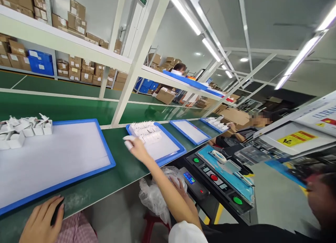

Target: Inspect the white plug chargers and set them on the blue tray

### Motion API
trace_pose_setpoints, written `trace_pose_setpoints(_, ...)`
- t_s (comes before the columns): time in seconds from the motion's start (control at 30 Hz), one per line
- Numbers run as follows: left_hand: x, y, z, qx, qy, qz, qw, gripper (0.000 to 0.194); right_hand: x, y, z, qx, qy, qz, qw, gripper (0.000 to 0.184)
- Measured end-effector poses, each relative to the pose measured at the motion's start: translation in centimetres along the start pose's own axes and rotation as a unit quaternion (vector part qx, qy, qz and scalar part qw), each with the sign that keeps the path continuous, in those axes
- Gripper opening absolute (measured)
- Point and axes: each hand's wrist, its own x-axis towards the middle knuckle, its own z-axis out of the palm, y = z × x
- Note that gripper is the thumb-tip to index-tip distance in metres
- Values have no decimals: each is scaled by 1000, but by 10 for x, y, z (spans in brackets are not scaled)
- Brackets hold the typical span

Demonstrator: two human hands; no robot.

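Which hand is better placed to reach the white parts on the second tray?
Right: the right hand is at that tray corner, beside the white parts; the left hand rests on the belt near edge.

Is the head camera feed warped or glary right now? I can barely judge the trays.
Head view: strong wide-angle bend, so the shelf posts lean and the near blue tray looks stretched; ceiling light strips blow out to white; the white parts lose detail against the tray; the left hand sits cropped at the bottom edge; faces blurred.
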Motion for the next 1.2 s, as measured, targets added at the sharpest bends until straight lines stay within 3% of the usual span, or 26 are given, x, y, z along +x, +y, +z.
trace_pose_setpoints(0.1, -1, -3, -1, 35, 9, 23, 999, 24, 0, -82, 69, 10, -110, -101, 989, 25)
trace_pose_setpoints(0.2, -3, -3, -3, 54, 12, 33, 998, 28, 24, -145, 138, -22, -193, -182, 964, 58)
trace_pose_setpoints(0.3, -5, -4, -4, 47, 7, 30, 998, 30, 67, -187, 202, -18, -268, -129, 955, 84)
trace_pose_setpoints(0.4, -7, -5, -3, 28, 2, 20, 999, 30, 104, -217, 251, -13, -253, -37, 967, 73)
trace_pose_setpoints(0.5, -8, -8, -1, 17, 1, 22, 1000, 29, 121, -233, 280, -15, -203, 8, 979, 63)
trace_pose_setpoints(0.63, -10, -12, 3, 23, 9, 38, 999, 27, 130, -233, 292, -21, -116, 55, 992, 77)
trace_pose_setpoints(0.73, -9, -14, 4, 18, 21, 64, 998, 26, 141, -227, 294, -18, -90, 64, 994, 82)
trace_pose_setpoints(0.83, -8, -15, 3, 3, 14, 53, 998, 26, 156, -226, 296, -10, -88, 49, 995, 71)
trace_pose_setpoints(0.97, -8, -15, 2, 2, 14, 68, 998, 25, 166, -230, 296, 5, -91, 28, 995, 36)
trace_pose_setpoints(1.03, -7, -16, 2, 8, 16, 71, 997, 25, 166, -230, 291, 17, -89, 19, 996, 30)
trace_pose_setpoints(1.2, -7, -11, -1, 9, -5, 31, 999, 25, 143, -212, 258, 69, -72, -4, 995, 72)
